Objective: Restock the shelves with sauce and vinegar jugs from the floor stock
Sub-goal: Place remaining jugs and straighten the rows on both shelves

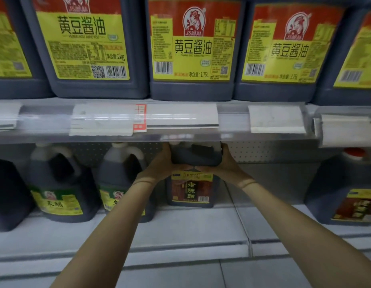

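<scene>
A dark vinegar jug [193, 190] with a brown and yellow label stands deep on the lower shelf [191, 227], near its back wall. My left hand [161, 163] grips the jug's upper left side and my right hand [226, 161] grips its upper right side. The jug's cap and handle are hidden behind the price rail [180, 121] of the shelf above.
Two green-label vinegar jugs [60, 183] [122, 179] stand left of my hands, and a red-capped jug [346, 190] stands at the right. Large soy sauce jugs [191, 48] line the upper shelf. Bare shelf lies right of the held jug.
</scene>
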